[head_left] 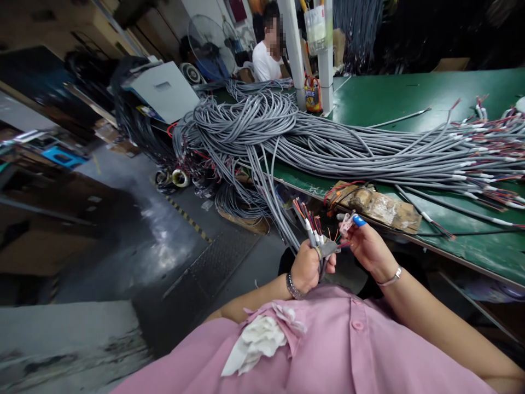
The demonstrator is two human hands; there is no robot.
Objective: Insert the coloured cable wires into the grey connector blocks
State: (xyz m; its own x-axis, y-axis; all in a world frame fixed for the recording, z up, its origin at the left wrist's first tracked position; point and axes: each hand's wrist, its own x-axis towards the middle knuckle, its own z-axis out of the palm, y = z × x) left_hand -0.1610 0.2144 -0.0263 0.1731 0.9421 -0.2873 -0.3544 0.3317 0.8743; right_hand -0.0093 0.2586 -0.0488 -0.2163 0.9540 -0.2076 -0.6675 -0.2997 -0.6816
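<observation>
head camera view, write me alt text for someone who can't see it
A person's left grip holds several gray cables with exposed coloured wire ends, while the right grip, blue covering on one digit, is beside those ends. A long cable heap covers much of a green workbench, with a co-worker in a white shirt beyond.

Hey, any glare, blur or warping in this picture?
Head view throughout: pale glare on the smooth grey floor; smearing along the picture's left edge; the pink buttoned shirt looks stretched, probably by a wide lens; grey round cables in the bare left hand look fairly clear.
</observation>
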